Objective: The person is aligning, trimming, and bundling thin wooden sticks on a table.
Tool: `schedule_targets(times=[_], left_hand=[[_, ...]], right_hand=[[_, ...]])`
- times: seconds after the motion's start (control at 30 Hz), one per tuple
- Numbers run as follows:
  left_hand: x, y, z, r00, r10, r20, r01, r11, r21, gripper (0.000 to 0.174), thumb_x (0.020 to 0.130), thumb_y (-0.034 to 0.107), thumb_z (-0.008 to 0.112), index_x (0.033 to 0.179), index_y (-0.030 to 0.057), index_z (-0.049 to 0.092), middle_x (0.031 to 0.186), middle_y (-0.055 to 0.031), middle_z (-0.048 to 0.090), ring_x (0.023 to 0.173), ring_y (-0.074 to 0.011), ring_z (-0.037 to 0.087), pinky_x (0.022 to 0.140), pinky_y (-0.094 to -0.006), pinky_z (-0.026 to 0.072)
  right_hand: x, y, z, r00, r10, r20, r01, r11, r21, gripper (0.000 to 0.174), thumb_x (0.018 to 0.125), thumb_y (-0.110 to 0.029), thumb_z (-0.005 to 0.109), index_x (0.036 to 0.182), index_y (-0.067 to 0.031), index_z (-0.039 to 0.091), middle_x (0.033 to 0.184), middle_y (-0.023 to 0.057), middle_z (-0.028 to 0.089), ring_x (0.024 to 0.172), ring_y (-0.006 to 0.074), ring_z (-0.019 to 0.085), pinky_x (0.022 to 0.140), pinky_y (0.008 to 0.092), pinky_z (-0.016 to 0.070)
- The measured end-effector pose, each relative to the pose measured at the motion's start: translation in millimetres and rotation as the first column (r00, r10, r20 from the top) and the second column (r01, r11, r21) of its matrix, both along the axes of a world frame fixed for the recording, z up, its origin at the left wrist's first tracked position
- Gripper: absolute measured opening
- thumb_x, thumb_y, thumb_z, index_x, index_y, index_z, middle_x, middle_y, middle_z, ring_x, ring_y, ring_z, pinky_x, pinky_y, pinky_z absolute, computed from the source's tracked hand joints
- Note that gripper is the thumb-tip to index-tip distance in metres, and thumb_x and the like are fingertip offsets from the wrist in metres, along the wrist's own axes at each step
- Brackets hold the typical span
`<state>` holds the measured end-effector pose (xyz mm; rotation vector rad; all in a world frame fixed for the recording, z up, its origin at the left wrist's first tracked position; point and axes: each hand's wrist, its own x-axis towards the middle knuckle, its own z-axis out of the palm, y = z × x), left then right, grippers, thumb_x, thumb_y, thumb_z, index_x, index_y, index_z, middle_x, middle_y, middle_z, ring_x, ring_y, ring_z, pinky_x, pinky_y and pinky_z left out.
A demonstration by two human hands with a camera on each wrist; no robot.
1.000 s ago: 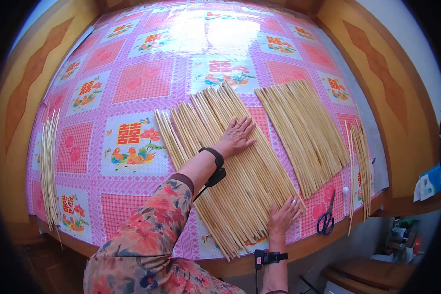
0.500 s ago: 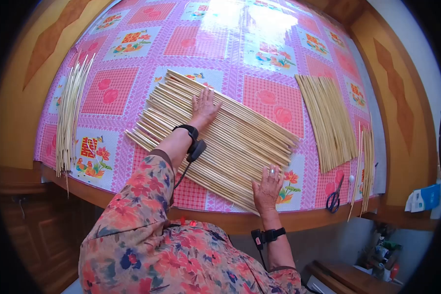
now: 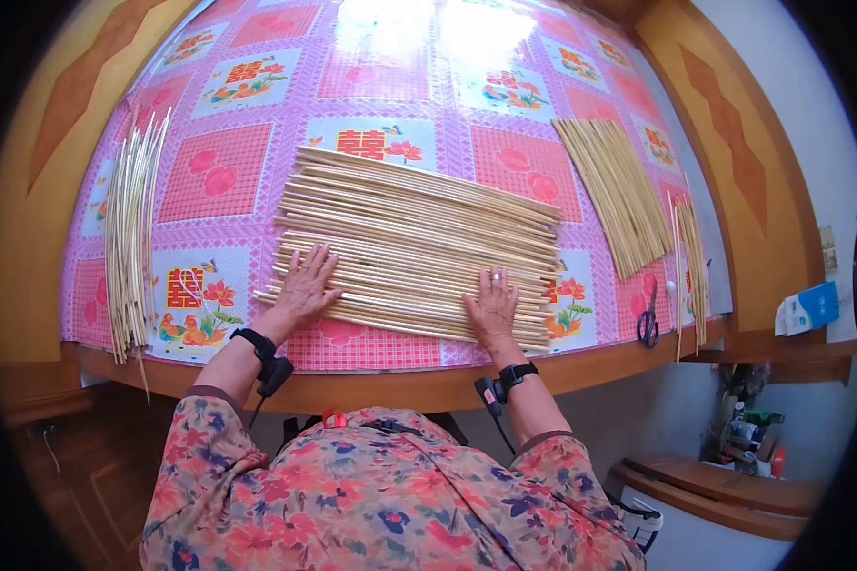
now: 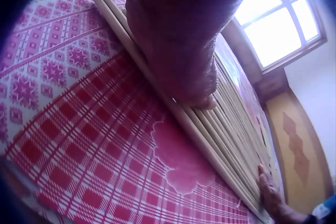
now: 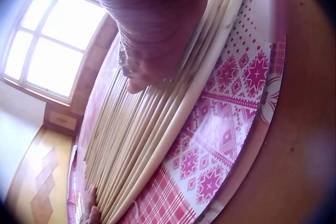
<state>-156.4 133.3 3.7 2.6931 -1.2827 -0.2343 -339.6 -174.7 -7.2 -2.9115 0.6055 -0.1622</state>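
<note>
The broad layer of sticks [image 3: 400, 226] lies beneath the left hand [image 3: 305, 289] and right hand [image 3: 493, 309], stretching away beyond both. Each rests on it, fingers extended, gripping nothing. I see scissors [image 3: 647, 328] to the right hand's right, a second stick layer [image 3: 614, 195] farther out, and a loose bundle [image 3: 128, 238] left of the left hand.

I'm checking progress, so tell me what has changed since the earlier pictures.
The middle sticks have turned counterclockwise, from steeply slanted to nearly crosswise. The left hand has moved leftward and nearer. It and the right hand still rest on these sticks. The left bundle, right-side layer of sticks and scissors stayed put.
</note>
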Motion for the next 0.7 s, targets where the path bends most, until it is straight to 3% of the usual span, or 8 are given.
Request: schedule_targets(times=[0.2,0.27,0.33,0.4,0.43,0.5,0.6,0.7], left_hand=[[-45,0,6,0.997,0.078,0.008,-0.078,0.997,-0.004,0.071,0.079,0.048,0.048,0.132,0.0052,0.029,0.140,-0.0166,0.020,0.131,-0.0292,0.014,0.104,-0.0505,0.0083],[-56,-4,21,0.982,0.155,-0.105,-0.145,0.985,0.096,0.071,0.079,0.048,0.048,0.132,0.0052,0.029,0.139,-0.0174,0.020,0.131,-0.0293,0.016,0.103,-0.0508,0.0090],[-60,-13,39,0.964,0.210,-0.164,-0.193,0.974,0.117,0.068,0.080,0.047,0.048,0.131,0.0044,0.030,0.139,-0.0172,0.022,0.131,-0.0283,0.017,0.103,-0.0514,0.0103],[-51,-25,52,0.985,0.170,0.024,-0.170,0.985,-0.018,0.065,0.082,0.043,0.048,0.130,0.0031,0.030,0.138,-0.0169,0.024,0.130,-0.0275,0.018,0.103,-0.0511,0.0117],[-39,-33,55,0.988,0.145,0.047,-0.143,0.988,-0.051,0.061,0.084,0.040,0.046,0.130,0.0024,0.030,0.139,-0.0159,0.023,0.131,-0.0271,0.017,0.102,-0.0508,0.0125],[-15,-51,44,0.981,0.194,0.011,-0.192,0.976,-0.106,0.061,0.085,0.039,0.045,0.131,0.0024,0.029,0.139,-0.0156,0.021,0.131,-0.0272,0.016,0.103,-0.0506,0.0125],[20,-82,33,0.961,0.277,-0.007,-0.275,0.949,-0.154,0.061,0.086,0.039,0.043,0.132,0.0027,0.026,0.140,-0.0149,0.018,0.131,-0.0273,0.015,0.103,-0.0504,0.0125],[48,-105,21,0.939,0.343,0.012,-0.337,0.930,-0.149,0.060,0.087,0.039,0.041,0.133,0.0036,0.025,0.141,-0.0146,0.016,0.131,-0.0273,0.014,0.103,-0.0502,0.0125]], right_hand=[[8,-32,1,0.985,0.173,-0.015,-0.173,0.985,-0.018,0.062,0.081,-0.046,0.048,0.128,-0.0083,0.036,0.136,0.0151,0.029,0.129,0.0292,0.020,0.103,0.0510,0.0111],[12,-42,9,0.978,0.209,-0.004,-0.209,0.977,-0.035,0.059,0.081,-0.044,0.049,0.127,-0.0079,0.038,0.134,0.0147,0.032,0.128,0.0289,0.022,0.102,0.0499,0.0138],[19,-50,18,0.963,0.262,-0.064,-0.259,0.964,0.054,0.056,0.082,-0.041,0.049,0.126,-0.0080,0.039,0.133,0.0144,0.034,0.127,0.0292,0.024,0.100,0.0496,0.0167],[32,-55,24,0.971,0.236,-0.030,-0.234,0.970,0.063,0.055,0.083,-0.040,0.049,0.125,-0.0066,0.039,0.132,0.0149,0.036,0.126,0.0298,0.025,0.099,0.0482,0.0189],[41,-56,26,0.969,0.236,0.072,-0.238,0.971,0.030,0.056,0.083,-0.040,0.049,0.126,-0.0055,0.037,0.132,0.0154,0.035,0.126,0.0300,0.025,0.100,0.0475,0.0189],[64,-56,35,0.937,0.278,0.213,-0.280,0.960,-0.022,0.059,0.083,-0.040,0.048,0.128,-0.0029,0.033,0.133,0.0167,0.032,0.127,0.0306,0.023,0.102,0.0458,0.0176],[108,-73,29,0.925,0.279,0.258,-0.280,0.959,-0.032,0.061,0.084,-0.039,0.047,0.129,-0.0027,0.031,0.135,0.0167,0.028,0.128,0.0311,0.021,0.103,0.0453,0.0159],[136,-88,26,0.942,0.276,0.191,-0.277,0.961,-0.019,0.063,0.084,-0.040,0.047,0.130,-0.0022,0.028,0.136,0.0178,0.027,0.128,0.0318,0.019,0.104,0.0447,0.0155]])
